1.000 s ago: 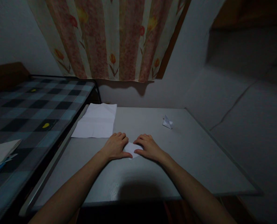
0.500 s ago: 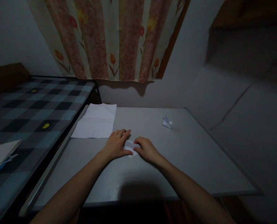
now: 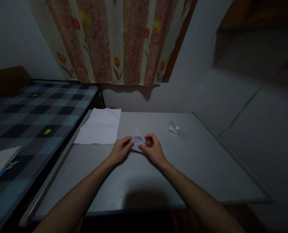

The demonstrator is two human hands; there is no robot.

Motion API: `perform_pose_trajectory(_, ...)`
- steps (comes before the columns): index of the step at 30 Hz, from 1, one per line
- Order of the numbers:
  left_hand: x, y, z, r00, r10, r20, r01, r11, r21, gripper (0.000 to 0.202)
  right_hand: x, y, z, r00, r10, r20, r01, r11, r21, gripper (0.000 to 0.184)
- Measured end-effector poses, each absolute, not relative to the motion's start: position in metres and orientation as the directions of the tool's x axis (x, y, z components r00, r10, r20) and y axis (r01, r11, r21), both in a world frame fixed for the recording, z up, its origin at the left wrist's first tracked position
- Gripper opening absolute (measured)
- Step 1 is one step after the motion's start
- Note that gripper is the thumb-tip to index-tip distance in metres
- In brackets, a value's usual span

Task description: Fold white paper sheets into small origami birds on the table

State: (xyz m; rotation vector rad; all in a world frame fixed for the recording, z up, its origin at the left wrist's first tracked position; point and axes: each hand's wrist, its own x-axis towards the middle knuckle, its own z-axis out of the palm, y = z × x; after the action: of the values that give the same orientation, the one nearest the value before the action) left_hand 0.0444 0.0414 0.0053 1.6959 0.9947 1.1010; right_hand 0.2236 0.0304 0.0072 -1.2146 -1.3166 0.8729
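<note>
A small piece of folded white paper (image 3: pixel 138 139) is held between my two hands, with a pointed flap standing up at its top. My left hand (image 3: pixel 121 149) pinches its left side between thumb and fingers. On the right side, my right hand (image 3: pixel 154 149) grips the paper with the thumb at its lower edge and the fingers curled. The paper appears slightly raised above the white table (image 3: pixel 202 168). Some of its folds are hidden by my fingers.
A stack of white paper sheets (image 3: pixel 99 126) lies at the table's back left. Toward the back right sits a small folded paper figure (image 3: pixel 174 127). Left of the table is a bed with a checked cover (image 3: pixel 68 106), with folded papers (image 3: pixel 3 158) on it. A curtain (image 3: pixel 117 42) hangs behind.
Both hands have moved up and away from the tabletop with the folded paper. It was lying flat and is now tilted up, its pointed flap showing. My left fingers have closed on it.
</note>
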Motion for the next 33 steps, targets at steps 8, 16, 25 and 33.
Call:
perform_pose_trajectory(8,0.048,0.044,0.006,0.051,0.992,0.115,0.048,-0.118,0.992,0.039,0.219,0.03,0.005,-0.049,0.999,0.006,-0.101,0.001,-0.995,0.026)
perform_pose_trajectory(16,0.059,0.033,0.008,0.1,0.98,0.174,0.279,-0.195,0.94,0.06,0.216,0.03,0.004,0.009,0.999,0.043,-0.185,0.044,-0.982,0.03)
perform_pose_trajectory(25,0.06,0.034,0.0,0.325,0.941,0.095,-0.043,-0.086,0.995,0.085,0.216,0.03,0.004,-0.16,0.986,0.041,-0.284,-0.006,-0.959,0.049)
perform_pose_trajectory(33,0.056,0.038,0.005,0.256,0.96,0.113,-0.195,-0.063,0.979,0.052,0.22,0.032,-0.001,-0.113,0.987,0.115,-0.247,0.084,-0.965,0.043)
